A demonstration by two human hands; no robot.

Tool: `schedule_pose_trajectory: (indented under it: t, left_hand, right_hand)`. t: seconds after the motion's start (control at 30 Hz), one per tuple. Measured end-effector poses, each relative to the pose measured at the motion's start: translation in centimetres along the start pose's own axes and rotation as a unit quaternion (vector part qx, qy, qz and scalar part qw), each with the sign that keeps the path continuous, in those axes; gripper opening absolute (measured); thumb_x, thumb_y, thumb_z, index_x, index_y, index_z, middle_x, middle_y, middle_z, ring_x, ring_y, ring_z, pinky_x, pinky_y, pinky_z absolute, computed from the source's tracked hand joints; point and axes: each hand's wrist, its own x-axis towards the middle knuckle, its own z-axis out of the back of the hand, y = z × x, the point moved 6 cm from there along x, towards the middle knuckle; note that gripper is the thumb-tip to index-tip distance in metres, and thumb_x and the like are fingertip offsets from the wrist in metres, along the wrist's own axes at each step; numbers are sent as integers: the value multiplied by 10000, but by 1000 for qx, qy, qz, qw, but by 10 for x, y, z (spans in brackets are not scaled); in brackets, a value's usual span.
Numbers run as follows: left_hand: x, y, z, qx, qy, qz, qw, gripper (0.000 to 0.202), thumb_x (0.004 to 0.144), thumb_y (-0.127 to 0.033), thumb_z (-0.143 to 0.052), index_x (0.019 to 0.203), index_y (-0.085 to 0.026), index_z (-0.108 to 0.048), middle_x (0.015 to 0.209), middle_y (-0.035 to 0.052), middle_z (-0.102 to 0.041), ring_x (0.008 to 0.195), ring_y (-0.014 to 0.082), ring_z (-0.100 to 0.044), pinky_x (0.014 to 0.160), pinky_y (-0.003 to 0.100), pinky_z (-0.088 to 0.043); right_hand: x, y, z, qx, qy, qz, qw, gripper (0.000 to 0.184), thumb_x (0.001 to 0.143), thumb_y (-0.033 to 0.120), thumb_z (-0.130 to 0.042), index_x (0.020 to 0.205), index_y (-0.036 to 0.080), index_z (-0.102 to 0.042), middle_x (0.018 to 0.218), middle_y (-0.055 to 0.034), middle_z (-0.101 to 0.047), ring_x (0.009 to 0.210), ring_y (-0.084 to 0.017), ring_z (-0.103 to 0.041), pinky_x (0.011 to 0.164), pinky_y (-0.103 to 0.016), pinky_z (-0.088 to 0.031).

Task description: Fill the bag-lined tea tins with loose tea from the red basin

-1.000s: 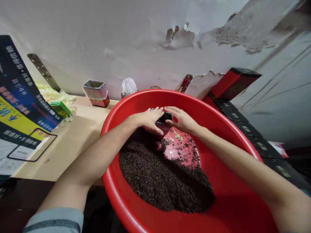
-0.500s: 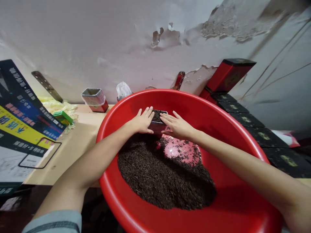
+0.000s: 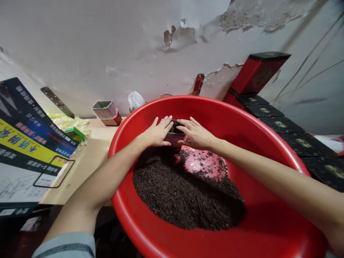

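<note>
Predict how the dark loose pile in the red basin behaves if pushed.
The dark loose pile would probably spread rather than shift as one block; it looks like thin separate shreds. Bits likely scatter easily: some lie strewn over the pinkish patch beside it.

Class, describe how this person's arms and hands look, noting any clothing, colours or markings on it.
The left arm has a pale grey-blue sleeve crossed by a darker band near its hem. No sleeve shows on the right arm. Neither the left hand nor the right hand shows a glove, ring or watch.
</note>
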Motion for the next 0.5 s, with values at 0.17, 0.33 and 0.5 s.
schedule_pose_trajectory:
  t: [0.17,0.33,0.5]
  left_hand:
    - [6,-1,-7,-2,18,7,1000,1009,860,-514,-645,1629,-50,-185,1689,243,-95,1590,348,-88,1270,539,-77]
    - [10,5,-6,-5,-4,8,1000,1080,832,-563,-659,1634,-49,-148,1688,254,-43,1590,365,-50,1262,567,-47]
    - [10,11,-9,-47,16,5,999,1043,846,-592,-614,1632,-60,-180,1687,239,-127,1585,348,-129,1267,548,-49]
  right_hand:
    - [6,1,-9,0,39,8,999,703,942,533,-575,1519,145,-475,1545,-200,-490,1453,-354,-443,1237,-633,-240]
    - [8,-2,-7,0,1,-3,1000,811,904,564,-606,1542,98,-427,1599,-227,-400,1498,-377,-365,1243,-632,-227]
    - [7,-5,-14,13,27,14,999,761,933,547,-564,1545,115,-429,1580,-198,-444,1470,-344,-422,1248,-603,-243]
